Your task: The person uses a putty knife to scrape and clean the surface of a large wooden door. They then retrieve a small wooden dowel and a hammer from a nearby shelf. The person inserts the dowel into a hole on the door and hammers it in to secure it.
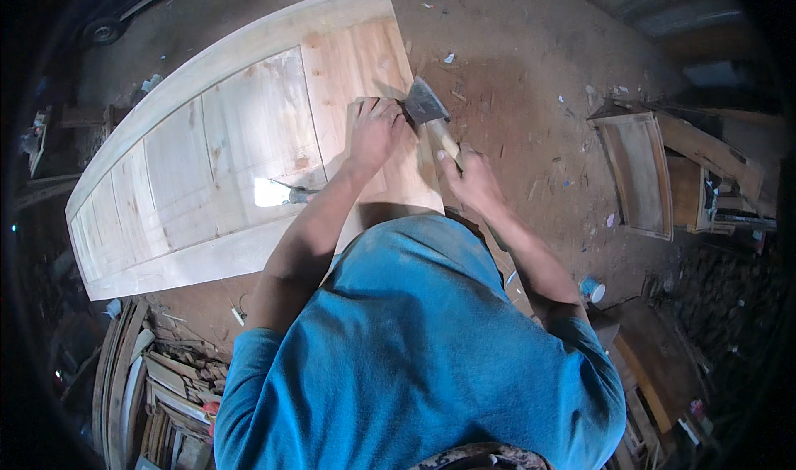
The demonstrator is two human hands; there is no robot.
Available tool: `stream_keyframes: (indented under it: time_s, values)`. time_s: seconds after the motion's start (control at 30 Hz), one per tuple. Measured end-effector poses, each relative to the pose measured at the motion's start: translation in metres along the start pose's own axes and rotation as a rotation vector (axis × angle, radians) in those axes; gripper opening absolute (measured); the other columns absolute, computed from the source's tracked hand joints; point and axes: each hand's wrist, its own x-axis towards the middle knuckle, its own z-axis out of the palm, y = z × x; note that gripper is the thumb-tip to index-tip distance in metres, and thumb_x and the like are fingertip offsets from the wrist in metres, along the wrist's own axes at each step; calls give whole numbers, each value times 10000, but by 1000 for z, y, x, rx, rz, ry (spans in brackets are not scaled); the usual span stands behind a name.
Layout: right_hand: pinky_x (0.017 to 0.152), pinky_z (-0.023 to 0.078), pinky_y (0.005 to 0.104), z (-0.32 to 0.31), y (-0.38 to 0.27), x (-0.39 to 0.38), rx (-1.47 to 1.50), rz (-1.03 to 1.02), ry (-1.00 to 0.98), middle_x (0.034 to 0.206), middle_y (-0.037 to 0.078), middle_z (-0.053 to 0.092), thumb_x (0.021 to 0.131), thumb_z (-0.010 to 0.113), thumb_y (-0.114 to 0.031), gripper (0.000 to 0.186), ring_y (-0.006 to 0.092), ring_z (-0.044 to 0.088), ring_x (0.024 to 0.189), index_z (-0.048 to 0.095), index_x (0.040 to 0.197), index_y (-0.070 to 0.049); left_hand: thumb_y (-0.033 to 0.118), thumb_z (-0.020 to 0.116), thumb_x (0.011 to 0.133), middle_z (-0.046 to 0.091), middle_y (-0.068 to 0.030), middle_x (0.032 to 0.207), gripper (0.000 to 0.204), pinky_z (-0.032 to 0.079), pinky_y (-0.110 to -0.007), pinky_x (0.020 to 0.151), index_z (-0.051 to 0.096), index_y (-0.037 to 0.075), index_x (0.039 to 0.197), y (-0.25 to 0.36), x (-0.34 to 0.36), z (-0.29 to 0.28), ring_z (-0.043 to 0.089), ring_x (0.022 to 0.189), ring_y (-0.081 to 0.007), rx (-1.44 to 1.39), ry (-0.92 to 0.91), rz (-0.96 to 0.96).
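A large pale wooden door panel (257, 105) with framed boards lies in front of me, reaching far to the left. My right hand (474, 178) is wrapped round the light wooden handle of a hatchet (426, 102). Its dark, wide blade hangs at the panel's right end, just beside my left hand. My left hand (377, 134) rests on that end with its fingers curled; what they hold, if anything, is hidden. Left of my left forearm, a tool with a bright, flat face and a dark end (275, 192) lies on the panel.
Wooden frames and drawer-like pieces (637, 175) stand at the right. A small white and blue tub (592, 290) sits on the dirt floor (531, 88) at my right. Stacked wood offcuts (170, 387) lie at lower left. Scraps litter the floor.
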Motion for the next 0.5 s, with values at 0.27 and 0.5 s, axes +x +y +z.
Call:
stream_keyframes:
  time_s: [0.27,0.5]
  values:
    - [704,514,525,-17,-18,-7,76,-11,86,819,305,664,1008,589,-417,470,479,679,811,638,997,50,166,739,801,623,-168,1207,283,405,-462,1040,699,52,1057,-39,28,-2,522,1199,-382,-10,-98,-67]
    - [684,514,531,-13,-5,5,-34,14,-50,791,296,661,997,596,-438,488,478,681,778,648,1013,47,216,791,721,457,-129,1504,492,151,-582,1175,660,197,1195,-49,50,0,291,1460,-377,26,-99,-18]
